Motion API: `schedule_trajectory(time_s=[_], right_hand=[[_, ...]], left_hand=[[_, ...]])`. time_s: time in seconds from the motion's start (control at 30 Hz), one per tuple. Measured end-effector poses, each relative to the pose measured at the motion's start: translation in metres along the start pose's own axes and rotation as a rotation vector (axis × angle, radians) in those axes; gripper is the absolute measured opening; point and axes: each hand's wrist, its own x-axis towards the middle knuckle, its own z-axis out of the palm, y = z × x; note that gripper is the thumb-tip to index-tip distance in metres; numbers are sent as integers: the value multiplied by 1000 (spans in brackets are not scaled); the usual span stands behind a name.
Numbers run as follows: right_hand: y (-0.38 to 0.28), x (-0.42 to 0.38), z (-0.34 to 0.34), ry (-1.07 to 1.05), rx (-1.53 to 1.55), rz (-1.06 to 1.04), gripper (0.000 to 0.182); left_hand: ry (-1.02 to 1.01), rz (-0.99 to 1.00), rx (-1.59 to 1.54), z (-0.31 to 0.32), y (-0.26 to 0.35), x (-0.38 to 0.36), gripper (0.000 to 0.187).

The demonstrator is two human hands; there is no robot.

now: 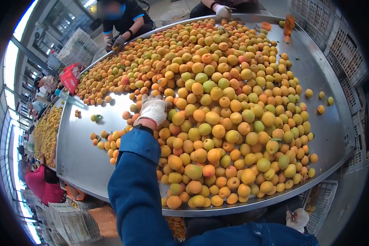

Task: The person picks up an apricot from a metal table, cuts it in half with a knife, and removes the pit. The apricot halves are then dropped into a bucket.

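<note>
Table (82,164): 1, steel, slightly tilted in view. Apricots (217,131): 1 big heap on it, running from the far edge to the near edge; too many to count. 4 strays sit apart on the right. Crates (344,45): stacked beyond the right edge, overlapping, no firm count. Co-workers (129,20): 2 across the table, gloved hands at the far fruit. Bag (71,77): 1, red, by the far left corner. Cup (289,24): 1, orange, far right corner.

Left hand (153,110): white glove, back up, at the heap's left side among apricots. Fingertips hidden, so can't tell if it's pinching one. Right hand (298,220): gloved, below the near edge, fingers closed round a thin dark tool (292,214); 1 tool, type unclear.

My read: a reach into the fruit is in hand. Next move calls for a light fingertip grip on one apricot, neighbours undisturbed, tool kept clear.
</note>
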Motion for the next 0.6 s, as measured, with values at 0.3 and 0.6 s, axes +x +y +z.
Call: schedule_trajectory(time_s=[0.3,0.6], right_hand=[[4,-1,-3,-48,3,-67,31],[-3,-14,-16,9,9,-51,28]], left_hand=[[59,117,199,17,9,2,31],[304,-181,-1451,12,-32,-125,37]])
